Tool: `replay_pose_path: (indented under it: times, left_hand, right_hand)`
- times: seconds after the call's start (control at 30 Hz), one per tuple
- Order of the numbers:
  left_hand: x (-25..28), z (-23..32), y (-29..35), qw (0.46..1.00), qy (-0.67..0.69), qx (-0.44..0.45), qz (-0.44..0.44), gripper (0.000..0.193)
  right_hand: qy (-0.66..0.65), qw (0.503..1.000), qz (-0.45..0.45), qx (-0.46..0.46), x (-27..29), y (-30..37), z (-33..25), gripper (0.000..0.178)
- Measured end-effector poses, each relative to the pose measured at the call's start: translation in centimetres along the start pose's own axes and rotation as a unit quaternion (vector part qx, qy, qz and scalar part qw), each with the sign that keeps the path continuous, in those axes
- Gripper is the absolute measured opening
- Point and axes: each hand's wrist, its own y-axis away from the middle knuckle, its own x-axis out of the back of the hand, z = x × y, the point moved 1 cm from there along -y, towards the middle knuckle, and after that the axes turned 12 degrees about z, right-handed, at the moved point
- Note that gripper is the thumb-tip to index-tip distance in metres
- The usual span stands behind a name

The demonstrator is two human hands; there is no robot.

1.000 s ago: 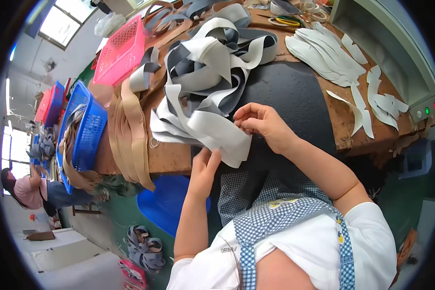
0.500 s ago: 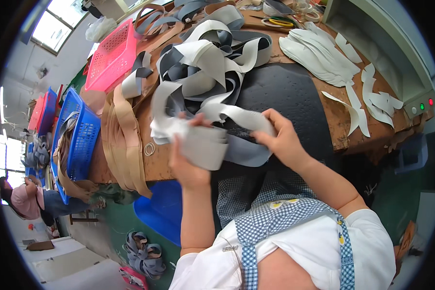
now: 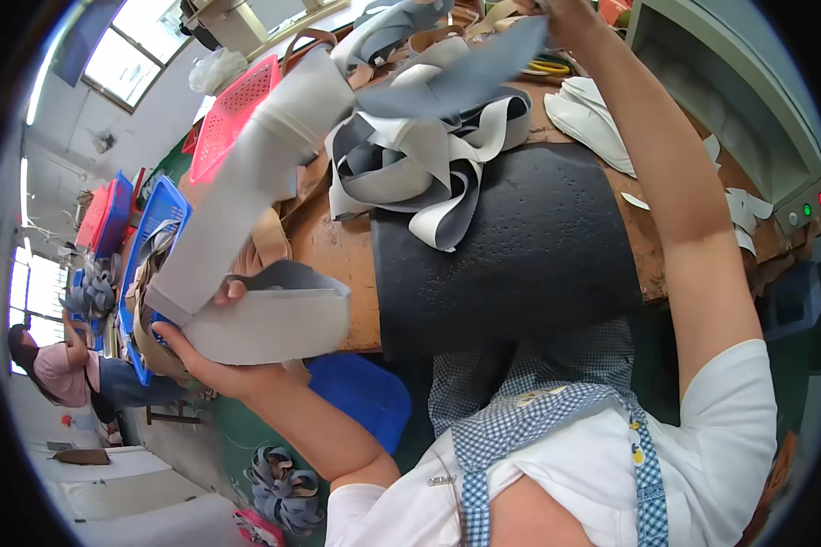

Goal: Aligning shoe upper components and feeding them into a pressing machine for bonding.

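Observation:
A long strip of sheet material, off-white on one face and blue-grey on the other (image 3: 255, 164), stretches across the left of the table. My left hand (image 3: 219, 366) is closed on folded layers of it near the table's front left edge. Raised far over the table at the top right, my right hand (image 3: 567, 20) grips the strip's other stretch; its fingers are partly cut off by the picture's edge. Beneath the strip lies a tangled heap of similar strips (image 3: 397, 164). A black mat (image 3: 511, 260) covers the table's front middle.
A pink basket (image 3: 233, 114) stands at the back left, and a blue basket (image 3: 160, 214) with strips is left of the table. White cut pieces (image 3: 584, 118) lie by my right arm, near a grey machine housing (image 3: 730, 100). Another person (image 3: 59, 365) is at far left.
My hands have moved far apart: the left down and left, the right up to the far side. The strip between them is drawn out long, and more of the black mat shows.

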Motion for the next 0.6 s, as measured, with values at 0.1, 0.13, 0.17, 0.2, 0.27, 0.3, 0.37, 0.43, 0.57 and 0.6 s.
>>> replay_pose_path:
  times: [0.1, 0.13, 0.17, 0.2, 0.27, 0.3, 0.37, 0.43, 0.57, 0.6]
  left_hand:
    - [-1.1, -1.4, -0.3, 0.995, -0.022, 0.004, 0.102, 0.049]
    - [-0.5, -1.8, -0.6, 0.999, -0.014, 0.036, 0.032, 0.048]
    - [0.3, -2.2, -0.8, 0.997, -0.005, 0.069, -0.040, 0.047]
    - [1.5, -1.9, -0.7, 0.997, -0.006, 0.063, -0.040, 0.047]
    - [4.5, -0.2, 0.2, 0.827, -0.441, -0.347, 0.038, 0.044]
    - [2.7, 0.0, 0.5, 0.614, -0.601, -0.507, 0.073, 0.042]
    - [-0.3, 1.7, 1.9, 0.521, -0.601, -0.606, 0.014, 0.041]
    - [-1.1, 0.8, 1.8, 0.793, -0.444, -0.412, 0.063, 0.042]
    - [-2.3, 0.1, 3.9, 0.985, -0.016, 0.081, 0.152, 0.044]
    - [-2.4, -1.6, 3.5, 0.950, -0.207, 0.017, 0.233, 0.041]
  right_hand:
    - [0.059, 0.996, 0.052, 0.049, 3.3, -4.2, 5.6, 0.011]
    - [0.139, 0.984, 0.052, 0.101, 4.1, -4.3, 6.8, 0.012]
    - [0.218, 0.962, 0.054, 0.154, 5.1, -4.4, 7.7, 0.014]
    - [0.295, 0.931, 0.058, 0.207, 5.6, -4.5, 8.4, 0.018]
    - [0.305, 0.934, 0.144, 0.115, 6.5, -5.0, 9.9, 0.021]
    - [0.316, 0.920, 0.233, 0.016, 7.4, -5.1, 10.7, 0.026]
    - [0.284, 0.927, 0.244, 0.005, 8.0, -5.7, 11.9, 0.028]
    - [0.257, 0.931, 0.257, -0.005, 9.3, -6.1, 12.0, 0.035]
    - [0.493, 0.848, 0.175, 0.086, 4.5, -2.9, 10.4, 0.050]
    - [0.571, 0.767, 0.183, 0.229, 2.7, -1.5, 9.2, 0.050]
